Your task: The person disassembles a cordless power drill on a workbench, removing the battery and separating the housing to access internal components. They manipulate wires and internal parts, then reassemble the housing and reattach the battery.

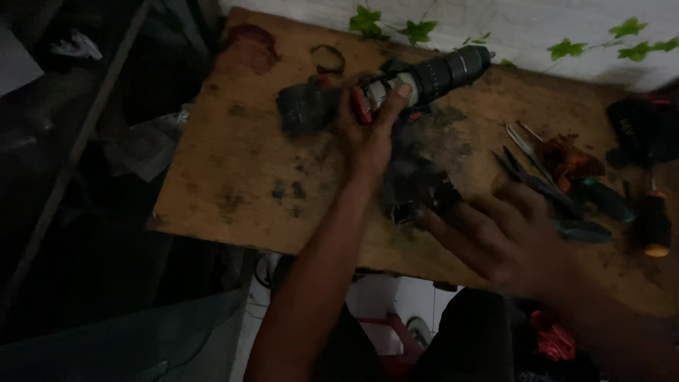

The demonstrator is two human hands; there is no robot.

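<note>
Left hand (368, 131) gripping opened drill (396, 88), right hand (506, 237) spread open, empty, over table (233, 170)

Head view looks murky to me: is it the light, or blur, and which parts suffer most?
Head view: dim light overall, the left floor side nearly black; the right hand is smeared by motion blur; the left hand on the drill body is sharper; tools at right sink into shadow on the wooden board.

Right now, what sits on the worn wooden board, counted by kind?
Black cordless drill body, partly opened: 1, held by the left hand
Dark plastic housing piece: 1, by the right hand
Orange-tipped screwdriver: 1
Metal tweezers: 1
Dark ring: 1
Total: 5; the blurred tools are uncounted.
</note>
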